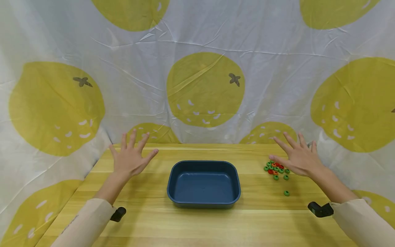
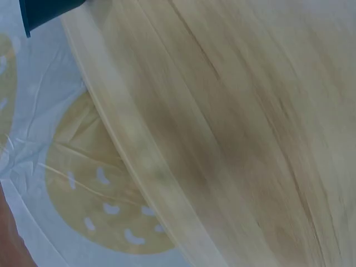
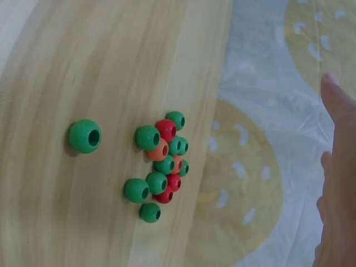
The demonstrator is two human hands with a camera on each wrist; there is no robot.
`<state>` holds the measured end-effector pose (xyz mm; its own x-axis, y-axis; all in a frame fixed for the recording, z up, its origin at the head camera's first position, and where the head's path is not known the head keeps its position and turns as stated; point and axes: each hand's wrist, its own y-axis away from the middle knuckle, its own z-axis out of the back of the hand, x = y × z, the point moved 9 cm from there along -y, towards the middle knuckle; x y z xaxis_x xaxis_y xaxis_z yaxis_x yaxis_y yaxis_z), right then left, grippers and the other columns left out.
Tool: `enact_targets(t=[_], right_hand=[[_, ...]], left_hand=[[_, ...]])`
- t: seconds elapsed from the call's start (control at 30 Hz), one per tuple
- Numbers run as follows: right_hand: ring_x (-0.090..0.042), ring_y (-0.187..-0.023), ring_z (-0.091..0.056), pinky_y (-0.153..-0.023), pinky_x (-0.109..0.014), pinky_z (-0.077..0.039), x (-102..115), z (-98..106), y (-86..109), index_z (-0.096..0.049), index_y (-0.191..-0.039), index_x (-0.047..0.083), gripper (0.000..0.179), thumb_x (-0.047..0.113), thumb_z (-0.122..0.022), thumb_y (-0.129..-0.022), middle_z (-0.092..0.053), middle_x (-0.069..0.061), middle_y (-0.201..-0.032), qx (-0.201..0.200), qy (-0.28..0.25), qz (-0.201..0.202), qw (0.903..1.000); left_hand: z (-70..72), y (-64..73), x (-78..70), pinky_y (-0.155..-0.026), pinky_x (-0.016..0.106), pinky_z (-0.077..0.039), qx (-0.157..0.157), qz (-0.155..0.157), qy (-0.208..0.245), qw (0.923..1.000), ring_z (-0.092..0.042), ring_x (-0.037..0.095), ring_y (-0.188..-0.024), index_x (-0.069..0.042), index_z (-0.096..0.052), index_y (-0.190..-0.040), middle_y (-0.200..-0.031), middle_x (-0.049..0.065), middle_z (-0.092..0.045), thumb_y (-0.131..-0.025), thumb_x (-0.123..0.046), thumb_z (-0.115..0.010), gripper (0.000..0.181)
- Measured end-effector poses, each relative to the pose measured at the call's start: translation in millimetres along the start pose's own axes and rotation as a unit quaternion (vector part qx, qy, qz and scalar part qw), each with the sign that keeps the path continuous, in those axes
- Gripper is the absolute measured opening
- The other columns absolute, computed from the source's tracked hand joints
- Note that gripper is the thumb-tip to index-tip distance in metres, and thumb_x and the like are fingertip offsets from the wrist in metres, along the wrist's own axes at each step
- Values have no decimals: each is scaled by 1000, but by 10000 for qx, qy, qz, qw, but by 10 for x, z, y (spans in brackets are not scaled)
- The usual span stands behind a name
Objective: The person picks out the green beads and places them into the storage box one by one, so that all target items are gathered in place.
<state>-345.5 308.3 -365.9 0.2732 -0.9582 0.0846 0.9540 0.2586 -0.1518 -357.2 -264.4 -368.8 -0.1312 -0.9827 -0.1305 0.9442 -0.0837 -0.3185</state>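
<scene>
Fingers spread and holding nothing, my left hand (image 1: pixel 129 161) is raised over the left part of the table. My right hand (image 1: pixel 300 158), also with spread fingers, hovers on the right beside a loose group of beads (image 1: pixel 276 168). These beads are round with a hole through them, in green, red and orange. One green bead (image 3: pixel 85 136) lies apart from the cluster, nearer the front. Between the two hands stands a dark blue rectangular tub (image 1: pixel 203 190) with rounded corners and a bare floor. The left wrist view catches only a corner of the tub (image 2: pixel 47 12).
The wooden table (image 1: pixel 203 226) has pale yellow planks. Behind it and along its sides hangs a white cloth (image 1: pixel 271 89) printed with big yellow lemons. A black wrist mount (image 1: pixel 118 214) sticks out from the left sleeve, another (image 1: pixel 321 210) from the right.
</scene>
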Motion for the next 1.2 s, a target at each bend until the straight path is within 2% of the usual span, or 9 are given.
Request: enact_targets(t=[0.27,0.4,0.57,0.67,0.8,0.9,1.0,1.2], right_hand=[[-61,-146,8,-101,-84,10,-13,-48,147,-14,-168,29,85,64,-53,-100,-6,-19,-171,21,-529,88,9986],[-66,-144,2,-97,-89,3,-3,-56,232,-18,-168,26,84,58,-57,-101,-8,-22,-170,-51,-765,256,9967],[-67,-143,-4,-96,-90,-3,-27,-81,356,-24,-166,20,82,51,-62,-101,-12,-26,-168,-159,-941,427,9945],[-68,-142,-5,-95,-90,-6,-39,-135,419,-26,-165,17,82,48,-65,-100,-15,-29,-166,-121,-1160,493,9920],[-68,-140,-15,-93,-87,-18,-55,-214,491,-26,-165,14,82,42,-68,-100,-19,-33,-163,-13,-1630,510,9853],[-66,-137,-24,-91,-84,-26,-61,-269,535,-27,-165,13,82,40,-69,-100,-23,-35,-160,35,-1849,501,9815],[-65,-135,-30,-90,-84,-30,-68,-331,587,-27,-164,13,82,40,-69,-99,-27,-35,-159,85,-1922,479,9802],[-60,-135,-35,-92,-79,-35,-112,-416,714,-30,-163,9,79,34,-70,-100,-33,-32,-157,110,-2328,426,9715]], left_hand=[[22,113,-192,-103,85,4,-105,-223,315,9992,8,45,-154,-32,-23,-166,-173,12,-1,-96,-78,-39,85],[38,188,-289,-103,85,2,-69,-306,494,9983,7,43,-154,-31,-23,-166,-172,13,-3,-98,-76,-41,84],[22,292,-417,-104,85,-3,44,-381,731,9966,0,44,-155,-32,-23,-166,-172,13,-6,-98,-74,-43,83],[6,370,-489,-104,84,-6,141,-388,967,9945,-4,45,-154,-33,-22,-166,-172,14,-8,-98,-73,-46,83],[-25,478,-587,-106,83,-9,188,-422,1439,9885,-11,46,-153,-30,-24,-166,-170,18,-17,-99,-68,-50,82],[-59,565,-654,-107,81,-14,197,-452,1841,9817,-15,47,-152,-24,-27,-166,-168,20,-22,-100,-63,-54,81],[-127,652,-711,-109,77,-17,328,-432,2329,9710,-15,47,-152,-21,-27,-166,-167,19,-23,-100,-60,-57,82],[-260,787,-800,-114,71,-20,721,-165,3483,9345,-18,38,-154,-26,-25,-166,-169,9,-23,-97,-57,-66,86]])
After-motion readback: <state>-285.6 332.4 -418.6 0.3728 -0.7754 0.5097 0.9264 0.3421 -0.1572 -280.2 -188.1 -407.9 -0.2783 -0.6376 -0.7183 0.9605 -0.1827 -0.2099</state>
